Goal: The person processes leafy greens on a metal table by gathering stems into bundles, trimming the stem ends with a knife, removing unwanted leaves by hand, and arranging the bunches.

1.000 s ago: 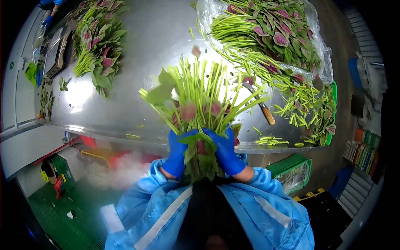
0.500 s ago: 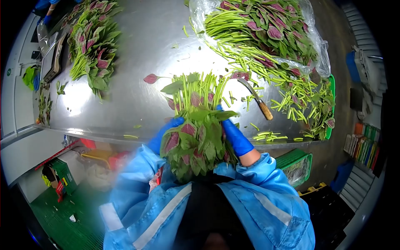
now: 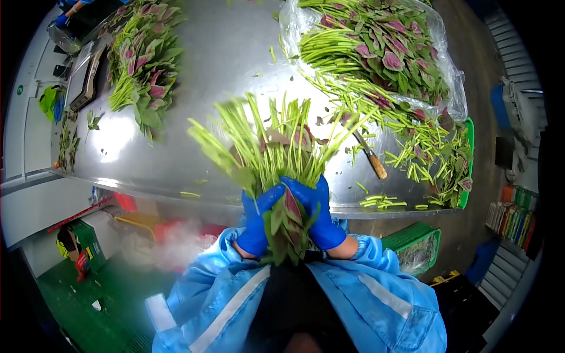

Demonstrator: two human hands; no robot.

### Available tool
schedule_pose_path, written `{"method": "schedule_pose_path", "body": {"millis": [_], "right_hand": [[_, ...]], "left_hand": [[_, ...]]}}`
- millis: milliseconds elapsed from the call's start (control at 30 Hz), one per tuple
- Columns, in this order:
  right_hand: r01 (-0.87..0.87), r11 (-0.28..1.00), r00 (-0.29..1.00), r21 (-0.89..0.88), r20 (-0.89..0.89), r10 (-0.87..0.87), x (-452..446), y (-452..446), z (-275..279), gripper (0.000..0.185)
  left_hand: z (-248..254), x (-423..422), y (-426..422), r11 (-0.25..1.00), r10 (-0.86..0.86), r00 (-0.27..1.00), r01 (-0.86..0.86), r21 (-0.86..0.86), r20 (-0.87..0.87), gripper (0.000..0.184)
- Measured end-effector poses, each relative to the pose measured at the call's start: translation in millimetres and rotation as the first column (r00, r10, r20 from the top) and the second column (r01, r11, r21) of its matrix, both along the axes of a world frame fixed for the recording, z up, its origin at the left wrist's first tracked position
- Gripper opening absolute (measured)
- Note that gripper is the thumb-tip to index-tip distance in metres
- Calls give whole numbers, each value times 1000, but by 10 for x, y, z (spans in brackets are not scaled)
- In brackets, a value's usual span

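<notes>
A bunch of red-and-green amaranth [image 3: 279,156] is held upright in front of my body, its cut stems fanned out towards the far side of the table. My left hand [image 3: 257,219], in a blue glove, wraps the bunch from the left. From the right, my right hand [image 3: 319,215], gloved the same way, closes around it. The fingers of both hands meet over the near side, where purple-green leaves hang down between them. Past the bunch to the right lies a curved knife with a wooden handle [image 3: 377,165], its blade partly hidden by stems.
A large amaranth pile [image 3: 382,53] lies on clear plastic at the back right, with cut stem ends [image 3: 412,159] before it. More bunches [image 3: 144,65] lie at the left of the metal table [image 3: 218,53], near a scale [image 3: 85,79]. Another person's gloved hand [image 3: 62,19] shows far left.
My hands have come closer together around the bunch, now gripping it from the near side. The stems have spread wider, and fewer leaves show below my hands.
</notes>
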State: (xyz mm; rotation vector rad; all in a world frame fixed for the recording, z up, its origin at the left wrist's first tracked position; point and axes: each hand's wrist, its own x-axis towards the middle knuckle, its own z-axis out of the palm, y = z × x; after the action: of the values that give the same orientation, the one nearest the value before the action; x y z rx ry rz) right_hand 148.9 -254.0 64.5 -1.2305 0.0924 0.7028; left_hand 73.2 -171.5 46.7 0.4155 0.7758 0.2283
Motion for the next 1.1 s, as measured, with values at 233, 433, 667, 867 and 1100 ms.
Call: {"method": "schedule_pose_path", "body": {"millis": [233, 433, 667, 867, 1100], "right_hand": [[-9, 1000, 997, -13, -82, 8, 58, -39, -173, 27], [-242, 969, 964, -54, 101, 247, 120, -292, -1192, 28], [-7, 1000, 892, 27, -451, 19, 230, 84, -377, 23], [-104, 979, 955, 178, -255, 148, 189, 520, 99, 32], [-427, 849, 904, 311, 176, 389, -331, 546, 359, 48]], "left_hand": [[-204, 94, 64, 999, -13, 994, 16, 33, -106, 37], [-522, 107, 204, 991, -128, 991, 129, 40, -28, 35], [209, 354, 439, 906, -410, 912, 410, -105, 17, 34], [524, 325, 1205, 713, -590, 801, 574, 403, -98, 42], [960, 197, 1988, 345, -861, 478, 800, 491, -174, 81]]}}
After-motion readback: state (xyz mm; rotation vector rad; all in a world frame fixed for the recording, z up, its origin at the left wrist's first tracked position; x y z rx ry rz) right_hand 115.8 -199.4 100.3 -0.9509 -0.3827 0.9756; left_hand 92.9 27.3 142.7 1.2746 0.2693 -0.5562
